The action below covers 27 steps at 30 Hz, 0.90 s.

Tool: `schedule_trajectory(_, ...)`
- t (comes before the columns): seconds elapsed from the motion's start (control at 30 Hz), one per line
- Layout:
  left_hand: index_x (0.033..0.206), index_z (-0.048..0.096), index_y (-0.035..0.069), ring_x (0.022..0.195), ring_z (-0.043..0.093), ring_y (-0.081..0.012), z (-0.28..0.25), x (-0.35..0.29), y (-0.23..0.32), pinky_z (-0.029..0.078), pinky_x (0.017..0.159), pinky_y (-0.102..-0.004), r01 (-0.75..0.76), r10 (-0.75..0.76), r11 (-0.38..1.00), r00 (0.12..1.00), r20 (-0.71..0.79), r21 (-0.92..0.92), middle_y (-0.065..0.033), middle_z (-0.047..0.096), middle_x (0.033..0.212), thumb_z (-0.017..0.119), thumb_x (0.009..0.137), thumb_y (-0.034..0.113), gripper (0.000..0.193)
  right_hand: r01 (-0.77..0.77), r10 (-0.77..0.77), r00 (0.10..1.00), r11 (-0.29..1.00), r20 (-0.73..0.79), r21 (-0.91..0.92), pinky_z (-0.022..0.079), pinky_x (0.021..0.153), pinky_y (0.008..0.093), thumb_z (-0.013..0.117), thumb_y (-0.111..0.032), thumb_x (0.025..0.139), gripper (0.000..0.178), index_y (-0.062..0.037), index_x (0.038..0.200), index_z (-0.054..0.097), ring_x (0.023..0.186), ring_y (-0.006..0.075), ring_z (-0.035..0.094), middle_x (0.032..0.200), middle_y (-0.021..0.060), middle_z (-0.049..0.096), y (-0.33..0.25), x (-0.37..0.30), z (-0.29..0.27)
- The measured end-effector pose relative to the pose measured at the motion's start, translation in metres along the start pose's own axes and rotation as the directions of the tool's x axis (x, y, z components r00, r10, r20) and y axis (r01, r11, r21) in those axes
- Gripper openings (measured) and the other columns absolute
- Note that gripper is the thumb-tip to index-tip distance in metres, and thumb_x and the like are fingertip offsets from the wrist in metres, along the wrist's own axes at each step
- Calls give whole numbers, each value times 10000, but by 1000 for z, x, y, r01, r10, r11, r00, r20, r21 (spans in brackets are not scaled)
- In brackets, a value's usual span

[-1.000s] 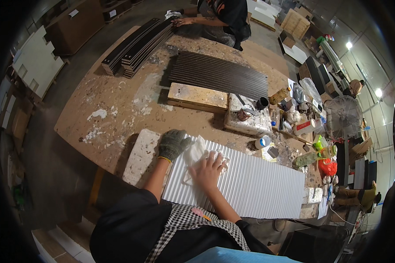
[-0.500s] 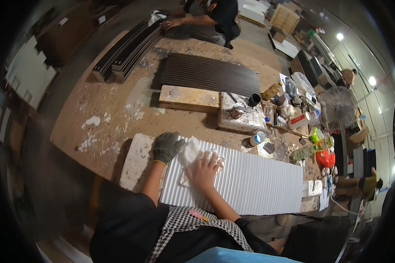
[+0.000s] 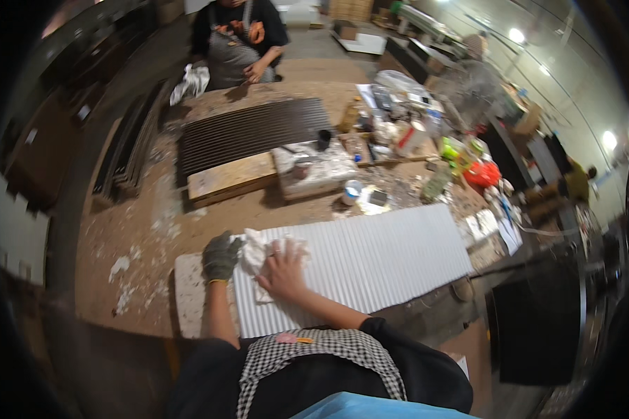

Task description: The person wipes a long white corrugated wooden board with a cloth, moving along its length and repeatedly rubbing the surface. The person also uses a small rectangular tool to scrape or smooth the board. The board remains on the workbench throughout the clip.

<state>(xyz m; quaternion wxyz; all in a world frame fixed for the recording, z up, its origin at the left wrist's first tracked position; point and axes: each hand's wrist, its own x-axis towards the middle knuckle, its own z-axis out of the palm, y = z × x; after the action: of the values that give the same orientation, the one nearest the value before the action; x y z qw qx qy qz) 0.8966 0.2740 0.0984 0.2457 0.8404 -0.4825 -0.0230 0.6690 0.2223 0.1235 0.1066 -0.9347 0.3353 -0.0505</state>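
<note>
A white ribbed panel lies across the near side of the table, its ridges running away from me. My left hand, in a dark grey work glove, is closed at the panel's left end, its fingers bent over the edge. Beside it, on the ribs, a crumpled white cloth is bunched up. My bare right hand presses this cloth onto the panel, fingers over its folds. A pale speckled block shows under the left end.
Beyond the panel lie a dark ribbed panel, a wooden block and a paint-stained white block bearing cups. A white cup stands nearer. Dark slats are stacked left. Clutter includes a red bag. A co-worker stands opposite.
My view has turned, shifting the table leftward in the picture. The co-worker, earlier bent over the dark slats, now stands upright with hands off them. My right hand remains on the cloth.
</note>
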Motion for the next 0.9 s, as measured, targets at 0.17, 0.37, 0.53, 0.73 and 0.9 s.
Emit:
schedule_trajectory(0.17,1305,719,83,1172,679,-385,-4,-2,6,511,1048,-490,48,-48,999,999,22,6,-190,736,1255,620,1006,489,514,32,-33,998,999,-59,-21,120,1190,788,506,-682,979,848,-14,1501,539,1551,570,169,1668,223,353,4,-3,9)
schedule_trajectory(0.37,1319,714,99,1177,677,-384,-6,-2,7,512,1042,-499,90,-92,995,995,47,44,-189,732,1266,624,999,507,526,34,-34,999,999,-21,-40,125,1182,789,512,-669,980,829,-17,1489,553,1550,575,170,1661,228,367,2,-2,6)
schedule_trajectory(0.53,1325,713,114,1160,683,-392,-5,-3,5,517,1029,-509,106,-106,994,993,47,17,-198,733,1256,619,1000,518,527,54,-58,997,997,-60,-54,130,1168,799,526,-649,980,775,-25,1434,601,1546,579,178,1648,224,387,2,-3,7)
schedule_trajectory(0.73,1339,705,101,1171,681,-385,-3,-4,2,506,1051,-501,86,-86,996,996,34,10,-190,732,1270,615,1003,530,552,71,-74,992,997,-100,-36,132,1167,807,519,-655,983,754,-48,1421,610,1539,583,187,1640,225,398,3,-4,9)
schedule_trajectory(0.9,1330,710,86,1170,681,-377,1,-2,1,503,1054,-492,69,-71,995,997,28,71,-184,730,1277,603,1013,515,544,73,-73,993,997,-96,-9,120,1172,811,524,-637,983,737,-47,1419,602,1538,592,191,1635,244,397,5,-4,11)
